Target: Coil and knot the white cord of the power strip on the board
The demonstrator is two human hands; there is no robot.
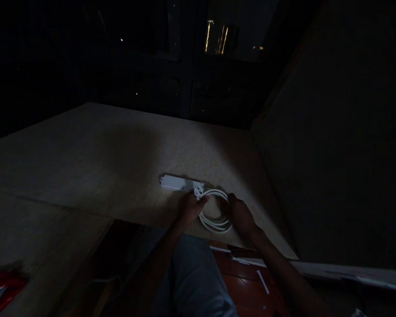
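A white power strip (pixel 177 182) lies on the pale surface in front of me. Its white cord (pixel 216 227) is wound into a round coil at the strip's right end. My left hand (pixel 190 207) is closed around the coil's left side, near the plug (pixel 198 190), whose pins face up. On the coil's right side my right hand (pixel 241 213) grips the cord, its fingertips partly hidden in the dark.
A broad pale countertop (pixel 69 145) reaches back to a dark window (pixel 224 39). On the right rises a wall (pixel 336 145). Something red and shiny (pixel 6 286) sits at lower left. Below the edge, a reddish floor (pixel 244 281) carries thin white strips.
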